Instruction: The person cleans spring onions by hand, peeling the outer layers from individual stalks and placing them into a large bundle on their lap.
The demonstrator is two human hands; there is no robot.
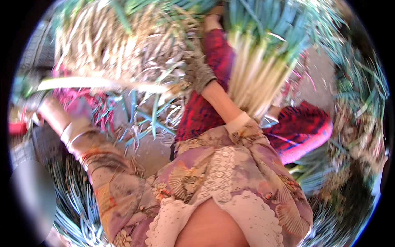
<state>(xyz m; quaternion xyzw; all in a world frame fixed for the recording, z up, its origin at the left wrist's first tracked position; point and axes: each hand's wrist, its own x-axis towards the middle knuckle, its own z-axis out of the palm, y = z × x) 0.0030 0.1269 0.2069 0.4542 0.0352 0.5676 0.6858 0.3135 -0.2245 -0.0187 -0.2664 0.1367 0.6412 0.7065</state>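
A long leek, its white stem blurred, stretches across the left side, its root end near my right hand. At its leafy end my left hand, in a grey glove, grips it with the arm held out to the left. My right hand, in a dirty knit glove, is at the edge of a heap of soil-covered leeks. Its fingers point away from me, and what they hold is hidden. To the right of that arm, a bundle of cleaner leeks lies beside my outstretched leg, green leaves pointing away.
Loose leaf scraps and pink strings litter the ground in front of me. A red object and grey crates are at the left rim. More leeks lie behind on the left and along the right.
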